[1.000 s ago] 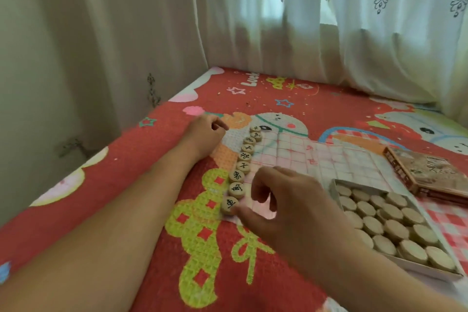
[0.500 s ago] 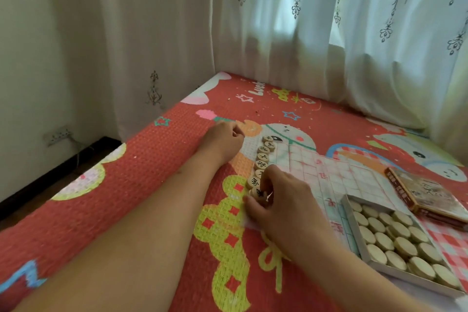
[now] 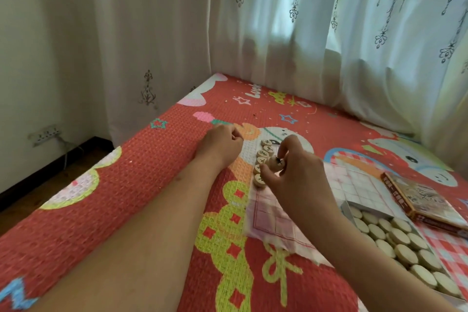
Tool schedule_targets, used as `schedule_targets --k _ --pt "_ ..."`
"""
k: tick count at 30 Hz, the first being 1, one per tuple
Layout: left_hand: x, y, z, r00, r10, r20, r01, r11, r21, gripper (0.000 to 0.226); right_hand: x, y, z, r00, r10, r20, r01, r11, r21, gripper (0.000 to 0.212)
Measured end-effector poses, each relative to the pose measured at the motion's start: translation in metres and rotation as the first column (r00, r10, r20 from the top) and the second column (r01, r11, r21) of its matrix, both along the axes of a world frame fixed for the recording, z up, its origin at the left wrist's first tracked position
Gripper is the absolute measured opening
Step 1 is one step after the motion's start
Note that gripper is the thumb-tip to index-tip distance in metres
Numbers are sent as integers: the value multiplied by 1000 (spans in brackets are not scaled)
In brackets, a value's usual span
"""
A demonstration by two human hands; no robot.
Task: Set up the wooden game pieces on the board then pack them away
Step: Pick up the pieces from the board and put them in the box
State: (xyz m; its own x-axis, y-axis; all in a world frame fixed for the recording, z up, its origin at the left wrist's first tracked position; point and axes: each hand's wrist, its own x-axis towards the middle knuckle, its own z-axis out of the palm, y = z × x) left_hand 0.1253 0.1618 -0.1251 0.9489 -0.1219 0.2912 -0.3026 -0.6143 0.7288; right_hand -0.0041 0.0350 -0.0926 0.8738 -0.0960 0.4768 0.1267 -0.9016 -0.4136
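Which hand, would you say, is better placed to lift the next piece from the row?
Right: the right hand is over the row, pinching a piece, nearer the tray. The left hand rests curled beside the row.

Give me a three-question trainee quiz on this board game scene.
1. True or false: the right hand pinches a wooden piece.
2. Where does the row of pieces stand? A) along the left edge of the board; B) across the board's middle; C) on the box lid.
3. Short answer: which is nearer the tray, the left hand or the right?

Key: 1 true; 2 A; 3 the right hand.
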Motion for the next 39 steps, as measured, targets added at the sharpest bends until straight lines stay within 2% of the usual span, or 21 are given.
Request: schedule_targets --k 3,8,11,13,18,21,23,25,28,29,32,34,39 --pt "0 -1 0 1000 0 -4 0 1000 -4 19 5 3 -16 994 14 -109 -21 998 -55 32" --pt "0 -1 0 1000 6 -10 -6 1000 -26 21 24 -8 2 996 -12 92 7 998 56 29" --pt "-1 -1 1 1000 2 -14 -3 1000 -24 20 32 -1 -10 999 17 -47 -18 999 -35 32" --pt "0 -1 1 1000 -5 -18 5 999 -33 20 36 0 -19 996 38 -79 -42 998 -50 35" --pt "2 -1 -2 1000 -9 -15 8 998 -61 21 58 -14 1 995 5 98 -15 996 93 36" --pt "1 -1 -1 1000 -8 -17 7 998 -55 20 60 -8 -18 998 56 -12 -56 998 11 41" --pt "1 0 -1 1000 -11 -19 9 998 -58 20 62 -6 -26 997 74 -29 -74 997 0 43" --pt "0 0 -1 1000 -10 -19 9 998 -70 21 68 -11 -16 997 78 6 -78 994 75 44" --pt "0 1 0 1000 -12 -21 10 996 -85 21 85 -19 -1 987 24 157 -41 994 104 45" --pt "-1 1 0 1000 -12 -21 10 996 -85 21 89 -19 -2 989 15 148 -27 996 83 45" --pt "0 0 1 1000 -10 -19 9 996 -85 22 92 -13 -23 1000 -7 -22 6 997 -72 49" --pt "0 1 0 1000 -9 -18 7 996 -89 21 94 -13 -31 999 0 -40 -4 995 -103 51" --pt "-2 2 1 1000 -16 -23 14 993 -113 21 98 -17 -20 996 77 39 -78 996 44 52"
